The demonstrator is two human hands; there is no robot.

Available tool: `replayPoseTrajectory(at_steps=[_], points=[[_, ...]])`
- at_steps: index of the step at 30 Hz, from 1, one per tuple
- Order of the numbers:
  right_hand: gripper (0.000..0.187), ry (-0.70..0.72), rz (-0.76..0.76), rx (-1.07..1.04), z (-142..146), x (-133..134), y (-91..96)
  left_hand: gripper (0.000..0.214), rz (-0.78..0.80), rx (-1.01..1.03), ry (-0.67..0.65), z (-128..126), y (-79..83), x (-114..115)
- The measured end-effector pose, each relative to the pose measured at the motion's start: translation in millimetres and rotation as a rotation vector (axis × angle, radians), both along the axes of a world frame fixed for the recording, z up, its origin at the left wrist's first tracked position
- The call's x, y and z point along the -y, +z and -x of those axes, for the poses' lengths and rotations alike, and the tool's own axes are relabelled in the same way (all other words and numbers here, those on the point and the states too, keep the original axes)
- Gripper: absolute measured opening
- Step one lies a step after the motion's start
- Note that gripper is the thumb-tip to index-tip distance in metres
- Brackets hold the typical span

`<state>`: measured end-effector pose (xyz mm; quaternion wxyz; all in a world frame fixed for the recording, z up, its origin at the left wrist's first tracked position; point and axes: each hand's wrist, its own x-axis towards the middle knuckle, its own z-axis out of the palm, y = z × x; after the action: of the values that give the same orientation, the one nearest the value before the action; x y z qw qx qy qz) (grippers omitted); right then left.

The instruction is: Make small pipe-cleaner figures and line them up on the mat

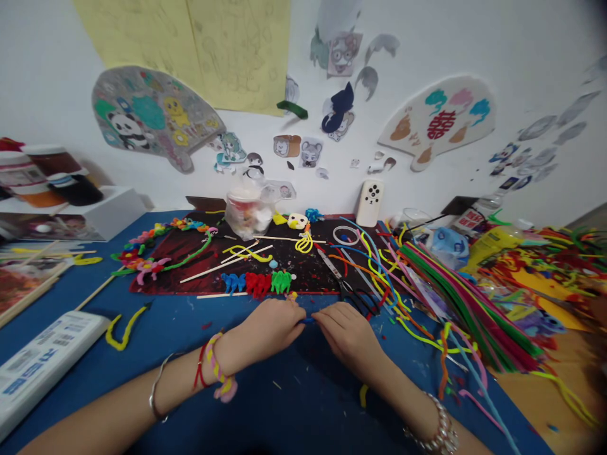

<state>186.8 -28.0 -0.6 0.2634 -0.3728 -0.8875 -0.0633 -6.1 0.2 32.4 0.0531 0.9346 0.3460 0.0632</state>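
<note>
Blue pipe cleaner: located over the blue table, between left hand and right hand; each pinches one side, with a short gap between. Shaped blue piece, red piece and green piece lie in a row, apparently complete. Held length appears unfinished; the grip hides most of it, so its form is uncertain.

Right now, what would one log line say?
left hand: pinching blue piece | right hand: pinching same piece | scissors: lying beyond right hand

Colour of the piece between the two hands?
The piece is blue; head view.
</note>
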Motion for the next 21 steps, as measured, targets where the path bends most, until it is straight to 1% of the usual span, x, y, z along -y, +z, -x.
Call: replayPoseTrajectory(at_steps=[5,7,9,11,12,13,16,21], points=[[0.023,0.034,-0.02,-0.009,-2,1,2.7,0.029,0.232,0.187,-0.016,-1,-1.6,-1],[0.023,0.044,-0.03,-0.01,-2,1,4.1,0.032,0.367,0.24,-0.014,-3,-1.9,0],[0.022,0.05,-0.038,-0.005,-3,1,5.0,0.033,0.512,0.269,-0.004,-4,-3.0,1],[0.022,0.058,-0.044,0.003,-3,1,5.3,0.032,0.594,0.264,0.006,-5,-5.2,1],[0.022,0.062,-0.046,0.006,-3,1,5.3,0.031,0.578,0.253,0.008,-6,-6.6,2],[0.022,0.065,-0.047,0.007,-3,1,5.2,0.03,0.527,0.239,0.006,-7,-8.1,2],[0.022,0.065,-0.036,0.01,-5,1,4.8,0.028,0.32,0.176,-0.003,-8,-12.8,4],[0.021,0.057,-0.014,-0.001,-6,0,4.8,0.028,0.12,-0.025,-0.016,-9,-18.4,7]])
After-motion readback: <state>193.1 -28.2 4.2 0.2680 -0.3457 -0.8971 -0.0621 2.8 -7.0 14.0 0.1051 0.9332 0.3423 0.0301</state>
